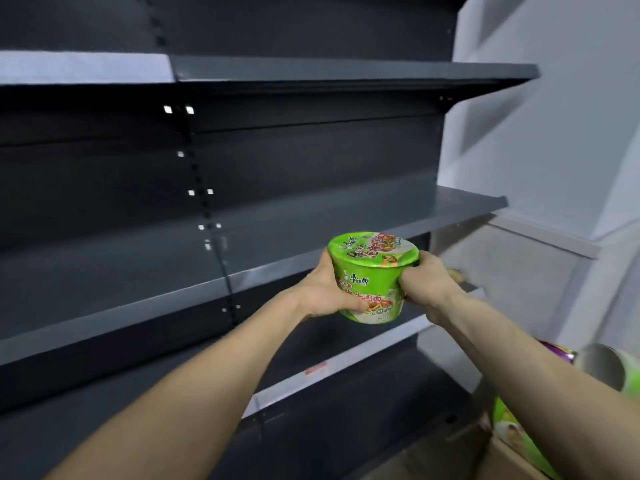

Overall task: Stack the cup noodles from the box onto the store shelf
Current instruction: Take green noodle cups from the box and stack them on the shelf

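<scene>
Near the right end of the dark middle shelf (294,233), a green noodle cup (372,268) is held in the air, upright with its lid tipped a little toward the camera, and it is not yet on the board. Its base appears lower than the shelf's front edge, so a push straight ahead would likely knock the cup's wall against that edge and dent it. Lifting first should avoid this. Too hard a squeeze could also crush the thin wall.

The left hand (323,289) wraps the cup's left side, thumb across the printed front near the bottom, fingers hidden behind. The right hand (427,282) clutches the right side just under the rim, knuckles toward the camera. Both forearms reach forward, nearly straight. More cups (512,431) lie in the cardboard box (502,460) at lower right.
</scene>
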The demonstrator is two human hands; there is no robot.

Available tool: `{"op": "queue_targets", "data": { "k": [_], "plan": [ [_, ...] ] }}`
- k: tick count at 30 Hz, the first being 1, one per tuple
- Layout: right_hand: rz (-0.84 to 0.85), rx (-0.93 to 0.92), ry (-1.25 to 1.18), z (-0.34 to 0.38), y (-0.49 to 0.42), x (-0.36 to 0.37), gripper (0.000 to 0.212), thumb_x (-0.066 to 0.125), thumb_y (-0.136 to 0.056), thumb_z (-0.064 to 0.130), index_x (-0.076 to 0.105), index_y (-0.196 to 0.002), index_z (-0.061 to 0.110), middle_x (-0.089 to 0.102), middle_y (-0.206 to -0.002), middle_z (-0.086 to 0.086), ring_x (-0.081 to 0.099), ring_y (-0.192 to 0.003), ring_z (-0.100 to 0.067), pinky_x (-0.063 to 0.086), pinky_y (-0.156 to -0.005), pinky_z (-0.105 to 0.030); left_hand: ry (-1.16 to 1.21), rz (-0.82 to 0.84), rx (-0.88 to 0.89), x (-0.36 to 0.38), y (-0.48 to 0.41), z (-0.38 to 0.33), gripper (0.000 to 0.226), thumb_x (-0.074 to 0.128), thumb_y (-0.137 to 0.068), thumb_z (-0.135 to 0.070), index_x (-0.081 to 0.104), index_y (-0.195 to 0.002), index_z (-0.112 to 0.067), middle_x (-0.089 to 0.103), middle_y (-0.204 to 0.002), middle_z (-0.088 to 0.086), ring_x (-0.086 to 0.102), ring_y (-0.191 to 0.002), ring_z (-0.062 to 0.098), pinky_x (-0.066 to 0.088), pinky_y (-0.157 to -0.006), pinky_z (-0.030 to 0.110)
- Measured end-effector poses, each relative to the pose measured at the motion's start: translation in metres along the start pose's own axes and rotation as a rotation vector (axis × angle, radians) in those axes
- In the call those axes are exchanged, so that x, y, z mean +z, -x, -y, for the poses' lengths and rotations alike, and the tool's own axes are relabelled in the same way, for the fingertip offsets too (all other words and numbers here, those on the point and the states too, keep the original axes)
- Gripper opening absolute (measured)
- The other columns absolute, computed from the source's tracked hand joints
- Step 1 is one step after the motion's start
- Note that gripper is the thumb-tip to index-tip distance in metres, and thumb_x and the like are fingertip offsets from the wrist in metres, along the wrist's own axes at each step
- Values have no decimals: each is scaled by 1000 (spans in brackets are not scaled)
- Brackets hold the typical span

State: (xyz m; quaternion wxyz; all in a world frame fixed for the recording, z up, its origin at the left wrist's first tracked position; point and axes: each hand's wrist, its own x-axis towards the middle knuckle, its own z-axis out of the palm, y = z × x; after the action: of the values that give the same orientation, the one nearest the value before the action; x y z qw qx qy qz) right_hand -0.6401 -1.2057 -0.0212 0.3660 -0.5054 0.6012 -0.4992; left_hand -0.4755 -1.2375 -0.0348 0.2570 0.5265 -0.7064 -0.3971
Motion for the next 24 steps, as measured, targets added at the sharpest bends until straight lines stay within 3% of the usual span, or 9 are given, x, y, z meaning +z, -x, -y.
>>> {"op": "queue_targets", "data": {
  "k": [5,7,9,11,15,17,19,22,24],
  "plan": [
    [92,-25,-35,39,27,89,35,43,-85,-9,58,-78,21,64,-80,1,61,-74,-14,52,-65,-29,-12,-130,-19,-83,61,34,112,86,-68,-11,11,-150,-21,55,-118,-7,55,-109,11,44,-93,21],
    [121,-23,-47,53,38,124,30,44,-85,-8,62,-98,13,67,-92,-6,64,-81,-19,54,-69,-32,-14,-170,-26,-114,84,50,111,86,-68,-10,13,-150,-22,56,-118,-6,56,-110,12,45,-95,23],
    [163,-29,-70,67,48,159,35,44,-85,-8,59,-112,8,67,-97,-8,64,-83,-19,53,-63,-27,-11,-205,-41,-144,109,63,110,85,-69,-9,13,-150,-22,56,-117,-7,56,-109,12,45,-94,23],
    [212,-48,-78,81,61,191,34,43,-85,-8,58,-111,8,66,-92,-5,61,-77,-14,48,-51,-20,-7,-237,-52,-172,133,77,109,85,-69,-9,13,-150,-22,56,-115,-8,56,-109,11,44,-91,21],
    [302,-62,-112,103,80,257,39,43,-84,-7,56,-118,7,66,-97,-9,62,-82,-20,52,-58,-28,-5,-317,-76,-224,179,103,104,84,-71,-7,15,-148,-22,55,-113,-8,56,-105,9,43,-85,18],
    [356,-74,-110,114,90,287,38,42,-84,-7,56,-116,9,64,-89,-5,58,-73,-15,47,-52,-23,10,-357,-98,-247,198,117,104,84,-70,-5,16,-148,-21,56,-115,-7,57,-106,10,45,-85,18],
    [407,-105,-109,123,97,316,36,43,-84,-6,57,-113,11,62,-86,-4,54,-68,-11,41,-50,-21,28,-398,-122,-268,214,133,105,84,-69,-4,17,-147,-21,57,-116,-6,57,-108,10,47,-89,21],
    [487,-127,-112,138,107,357,32,41,-85,-9,56,-101,14,63,-83,-2,59,-73,-15,49,-57,-26,45,-471,-165,-297,235,156,107,86,-67,-6,18,-148,-21,57,-119,-5,58,-112,13,48,-100,29],
    [538,-123,-114,146,110,385,34,40,-86,-9,54,-106,15,64,-87,-3,62,-78,-19,53,-61,-31,47,-516,-191,-315,247,171,106,86,-66,-7,19,-147,-21,57,-120,-4,58,-113,13,47,-102,32]
  ]
}}
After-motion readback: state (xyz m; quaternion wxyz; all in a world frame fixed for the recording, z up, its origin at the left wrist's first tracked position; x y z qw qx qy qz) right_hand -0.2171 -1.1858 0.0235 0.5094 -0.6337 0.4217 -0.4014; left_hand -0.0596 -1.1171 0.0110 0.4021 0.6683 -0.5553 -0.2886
